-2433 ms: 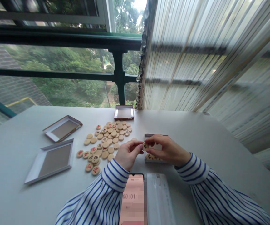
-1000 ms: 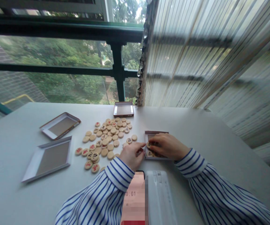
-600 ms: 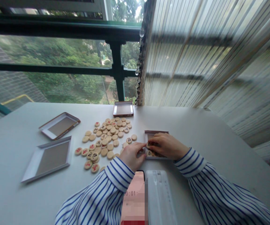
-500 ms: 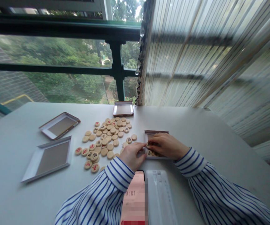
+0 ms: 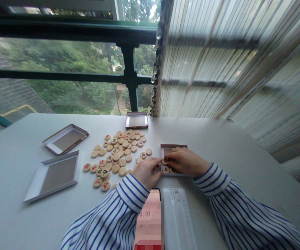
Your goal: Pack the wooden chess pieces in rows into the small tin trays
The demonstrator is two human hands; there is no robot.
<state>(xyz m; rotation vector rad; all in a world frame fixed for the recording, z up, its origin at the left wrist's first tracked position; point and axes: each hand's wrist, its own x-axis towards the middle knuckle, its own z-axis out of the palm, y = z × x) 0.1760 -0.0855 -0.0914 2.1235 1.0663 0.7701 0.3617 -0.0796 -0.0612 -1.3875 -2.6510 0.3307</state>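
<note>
Just right of centre frame, the left hand [image 5: 146, 172] pinched a small round pale wooden disc [image 5: 164, 161] at the left wall of a shallow brown-rimmed box [image 5: 174, 145]. The right hand [image 5: 187, 161] curled over it, grip unclear. The disc looked light, hard and smooth, probably best held by its rim.

wooden disc [image 5: 164, 161] | black-marked, lying flat | inside small box [image 5: 174, 146], left wall

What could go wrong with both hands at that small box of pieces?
The left hand and right hand crowd the box; a slip might tip it or pop out the boxed pieces. The left sleeve lies close to the loose pieces and might sweep some aside.
</note>
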